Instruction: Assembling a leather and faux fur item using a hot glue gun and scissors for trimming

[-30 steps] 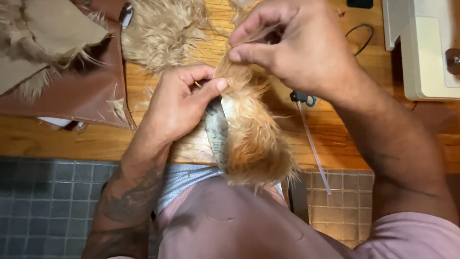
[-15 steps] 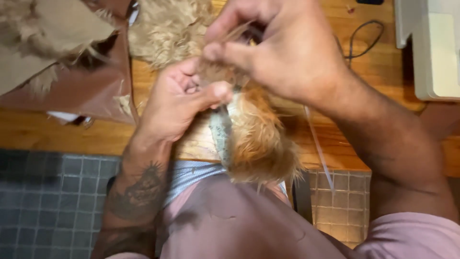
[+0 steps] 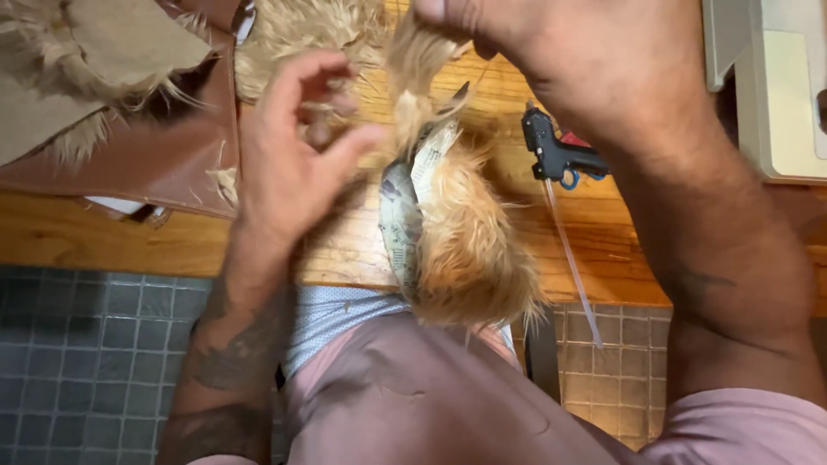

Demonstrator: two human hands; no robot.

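At the far left, a tan fur scrap [image 3: 77,69] lies backing side up, its long pale hairs fringing out over a smooth brown leather sheet [image 3: 146,159] that covers the corner of the table [image 3: 103,241]. The table is warm, varnished wood with visible grain; below its near edge the floor [image 3: 77,344] is small grey-blue square tiles.

My left hand [image 3: 289,164] hovers over the wood with the fingers loosely curled and apart, thumb pointing right toward the fur, gripping nothing that I can make out. Beyond it lies another shaggy cream fur piece [image 3: 293,34], cut off by the top edge.

In the middle, the orange fur piece [image 3: 465,250] hangs over the near edge of the table toward my lap. It is long, soft and tufted, folded around a core wrapped in printed newspaper [image 3: 405,215] that shows as a grey curved strip on its left side. Its upper end narrows into a paler tuft rising to my right hand [image 3: 551,43], which closes on that tip; the fingertips are cut off at the top, so the exact pinch is hard to see.

Right of the fur, a black glue gun [image 3: 556,155] lies on the table, with a clear glue stick [image 3: 573,258] jutting out over the edge. At the far right, a cream-coloured machine [image 3: 780,95] is only partly in view.
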